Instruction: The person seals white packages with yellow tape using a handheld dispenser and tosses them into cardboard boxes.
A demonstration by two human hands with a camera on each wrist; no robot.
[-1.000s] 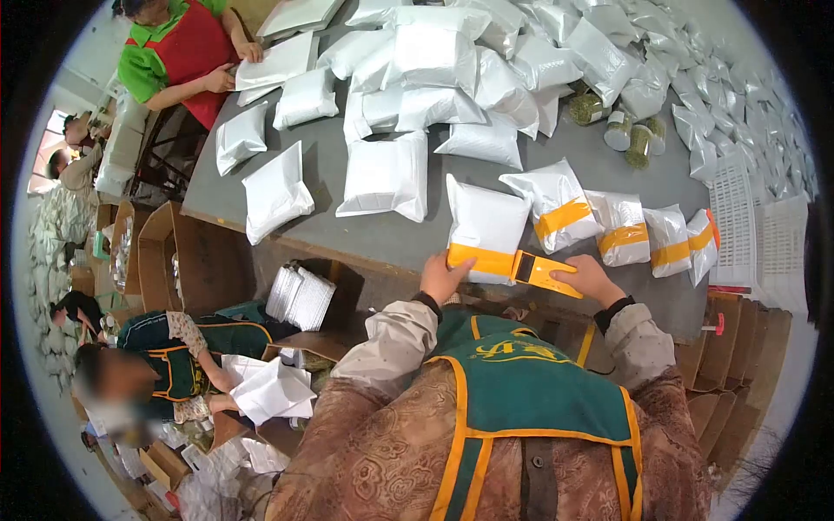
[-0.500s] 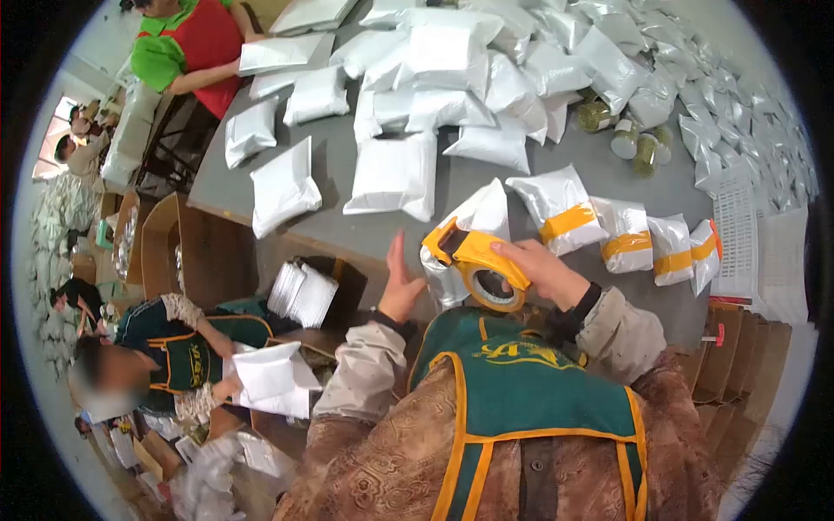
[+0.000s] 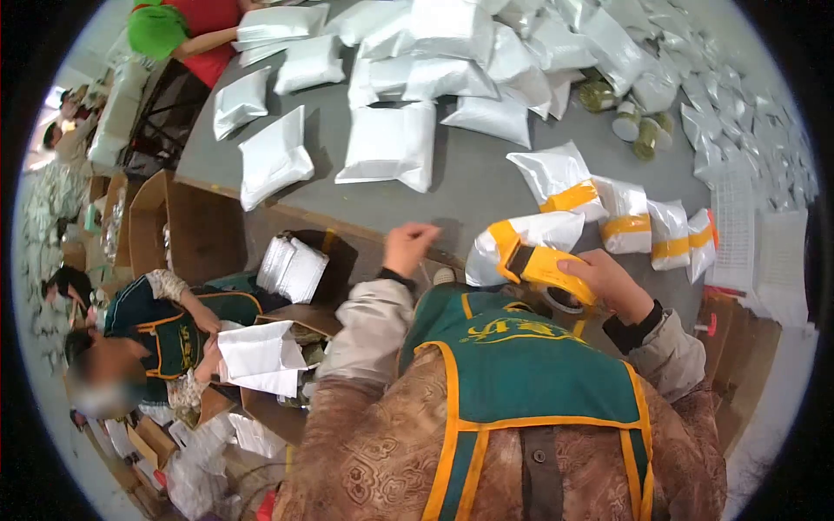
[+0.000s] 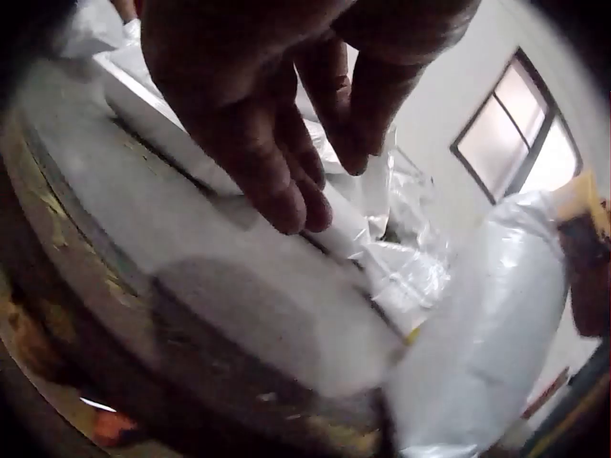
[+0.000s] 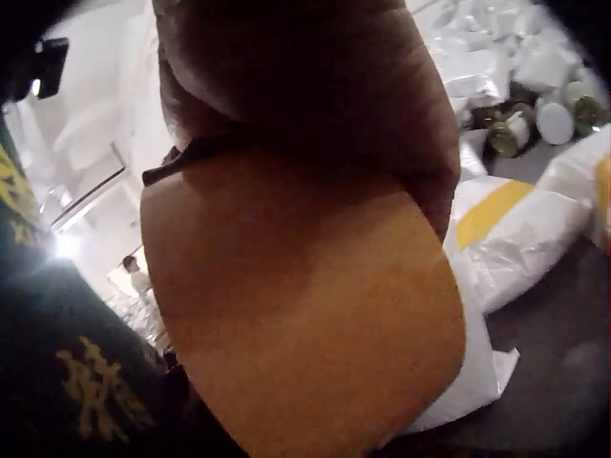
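Observation:
My right hand (image 3: 615, 285) grips a yellow tape dispenser (image 3: 560, 266), whose front end lies against a silvery-white mailer bag (image 3: 552, 229) at the near table edge. A strip of yellow tape (image 3: 502, 236) runs over the bag's left end. In the right wrist view the dispenser (image 5: 315, 305) fills the middle, below the hand. Left of the bag and apart from it, my left hand (image 3: 408, 250) is in the air with fingers loosely bent. The left wrist view shows nothing between the fingers of this hand (image 4: 277, 105), with the bag (image 4: 487, 324) to their right.
Several bags banded with yellow tape (image 3: 625, 227) line the right side of the grey table (image 3: 365, 213). Behind them lie jars (image 3: 645, 139) and a heap of white mailers (image 3: 452, 35). White crates (image 3: 734, 234) stand right. Another person handles white mailers (image 3: 261, 352) at left.
The bag has turned and tipped over to its side. My right hand has moved right and slightly down with the dispenser. My left hand, spread half a second ago, now has its fingers drawn together.

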